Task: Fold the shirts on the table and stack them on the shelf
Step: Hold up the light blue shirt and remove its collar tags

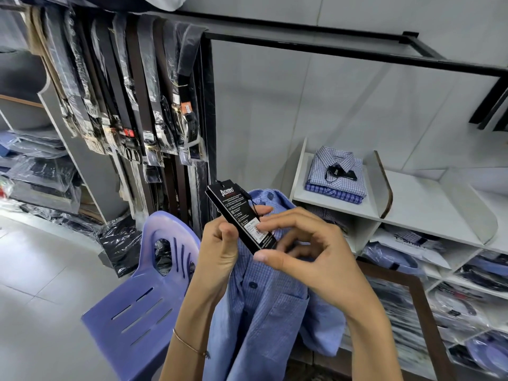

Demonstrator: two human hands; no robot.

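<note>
A tag (239, 215) is pinched by both hands (220, 254) (308, 248) over an unfolded shirt (264, 312); two folded shirts (336, 176) are already stacked on the shelf (412, 207).

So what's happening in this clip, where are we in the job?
A person holds up a blue checked shirt, still unfolded, and is handling its black hang tag. The left hand grips the tag's edge, and the right hand pinches the tag near its white label. Two folded shirts already sit stacked on the white shelf to the right. A purple plastic chair stands to the left. No table shows clearly in this view.
</note>
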